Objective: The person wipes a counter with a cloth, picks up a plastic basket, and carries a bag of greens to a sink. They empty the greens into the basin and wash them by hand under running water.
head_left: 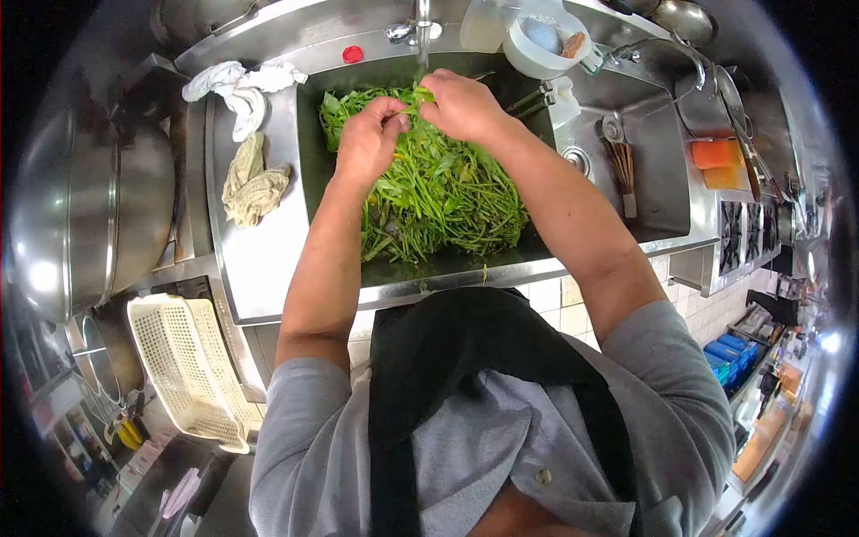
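Observation:
Leafy green vegetables with long stems (447,192) are heaped in a dark sink basin. Above the upper part of the heap, my left hand (371,134) has its fingers pinched on a thin green stem. Close to its right, my right hand (458,106) is closed, its fingertips at the same greens. A small gap lies between the two hands. Water runs from the tap (423,27) just behind them. Part of the right hand's grip is hidden by its own fingers.
Crumpled cloths (255,183) lie on the left counter, a red cap (352,55) by the back edge. A white bowl (546,43) stands behind the basin. The right sink (658,134) holds a whisk-like brush. A cream basket (188,367) is at lower left.

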`<state>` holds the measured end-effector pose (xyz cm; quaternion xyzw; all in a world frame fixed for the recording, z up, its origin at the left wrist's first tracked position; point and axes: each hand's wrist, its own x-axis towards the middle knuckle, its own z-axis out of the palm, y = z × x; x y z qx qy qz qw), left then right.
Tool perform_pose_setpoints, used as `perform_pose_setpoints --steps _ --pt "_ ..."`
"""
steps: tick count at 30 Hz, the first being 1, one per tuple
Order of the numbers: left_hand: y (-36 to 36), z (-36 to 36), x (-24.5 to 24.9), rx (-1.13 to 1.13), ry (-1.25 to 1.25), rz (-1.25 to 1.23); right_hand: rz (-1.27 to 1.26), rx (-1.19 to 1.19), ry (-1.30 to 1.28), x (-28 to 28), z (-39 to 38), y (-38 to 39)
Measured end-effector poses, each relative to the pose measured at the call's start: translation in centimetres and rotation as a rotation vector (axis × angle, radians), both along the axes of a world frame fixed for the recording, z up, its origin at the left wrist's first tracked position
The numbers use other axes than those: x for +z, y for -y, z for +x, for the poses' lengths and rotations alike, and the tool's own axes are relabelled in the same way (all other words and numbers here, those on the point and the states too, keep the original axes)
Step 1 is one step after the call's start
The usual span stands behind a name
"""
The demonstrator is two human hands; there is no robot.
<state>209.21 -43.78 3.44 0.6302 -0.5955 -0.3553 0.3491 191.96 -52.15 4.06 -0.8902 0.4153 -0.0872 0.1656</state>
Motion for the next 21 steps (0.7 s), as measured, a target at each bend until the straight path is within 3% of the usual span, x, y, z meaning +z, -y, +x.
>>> perform_pose_setpoints --steps 5,7,8,10,11,12,14,16,18,21 --pt "-1.8 1.2 -1.3 0.254 -0.081 -0.068 0.0 -0.223 0.117 -1.3 2.9 0.6" --pt "-3.5 2.7 -2.5 0.327 -0.06 -0.046 0.336 -0.373 0.182 0.0 2.5 1.9" --pt "-4.5 3.5 -3.4 0.4 -0.041 -0.026 0.339 -0.373 0.18 -0.6 2.1 2.7" --pt "-6.5 4.8 -5.8 0.434 -0.008 0.038 0.395 -0.313 0.393 -1.8 1.6 4.0" --pt "-7.5 5.4 -7.3 0.464 0.026 0.1 0.606 -0.36 0.525 0.5 1.9 3.1" --pt "-8.5 6.0 -9.3 0.466 0.026 0.103 0.61 -0.358 0.523 0.7 2.1 3.2" --pt "-10.2 6.8 -13.3 0.315 0.338 0.298 0.662 -0.342 0.716 0.7 2.5 3.7" --pt "-10.8 6.4 -15.7 0.269 0.387 0.34 0.583 -0.344 0.703 1.3 3.1 3.4" --pt "-10.5 6.2 -17.1 0.219 0.432 0.384 0.691 -0.396 0.979 0.4 3.6 3.8" --pt "-8.3 5.3 -17.5 0.21 0.373 0.423 0.687 -0.35 1.0 -1.4 2.4 4.3"
